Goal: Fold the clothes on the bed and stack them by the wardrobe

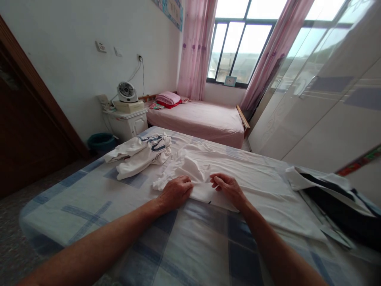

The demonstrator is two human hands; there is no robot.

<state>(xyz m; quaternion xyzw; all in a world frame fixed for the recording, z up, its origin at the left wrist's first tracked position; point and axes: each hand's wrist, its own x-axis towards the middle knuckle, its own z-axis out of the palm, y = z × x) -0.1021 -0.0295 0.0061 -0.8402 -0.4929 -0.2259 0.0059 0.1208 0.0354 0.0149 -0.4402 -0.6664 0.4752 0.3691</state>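
Observation:
A thin white garment (250, 180) lies spread and wrinkled across the bed, its ruffled or bunched edge toward the left. My left hand (177, 191) rests on its near side with the fingers closed over the cloth. A short way to the right, my right hand (228, 187) has its fingers curled in a pinch at the same garment. Folds of cloth stand up between and just beyond the two hands. The fingertips of both are partly hidden against the fabric. Left of my hands sits a crumpled white garment with dark lettering (143, 153), touched by neither hand.
The bed (89, 206) has a blue-and-white checked cover. Dark and white folded clothes (330, 198) lie at the right. Beyond are a pink bed (202, 119), a white nightstand (131, 124) with a fan (126, 91), a teal bin (101, 142) and a glossy wardrobe (315, 111).

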